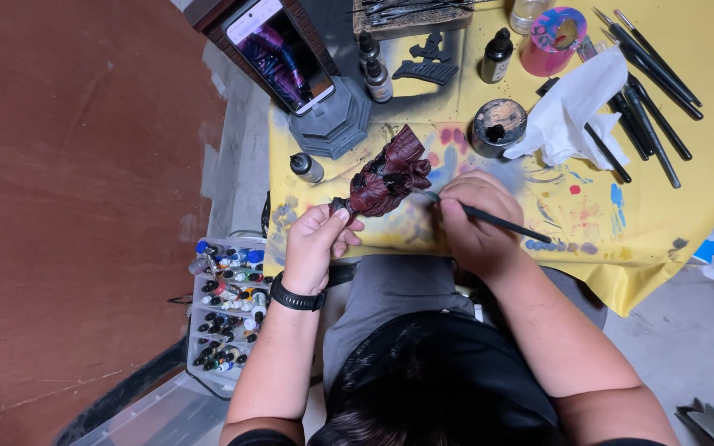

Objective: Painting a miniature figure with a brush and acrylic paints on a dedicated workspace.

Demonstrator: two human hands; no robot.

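A dark red figure [390,175] is held up over the yellow sheet [704,165] by the left hand [314,245], w/ fingers closed round its base at the lower end; a black watch [295,297] is worn on that wrist. A thin black brush [502,221] is pinched in the right hand [477,219], fingers curled tight on the shaft, tip set against the figure's right side. The figure is tilted, top pointing up-right, approx. centre of the table edge. Behind it a phone [278,51] is propped on a grey stand [336,120], w/ small bottles [373,70] beside. A white tissue [568,111], a round black jar [497,125] and spare brushes [650,107] are laid at right. A rack of paints [229,310] is seen below left.
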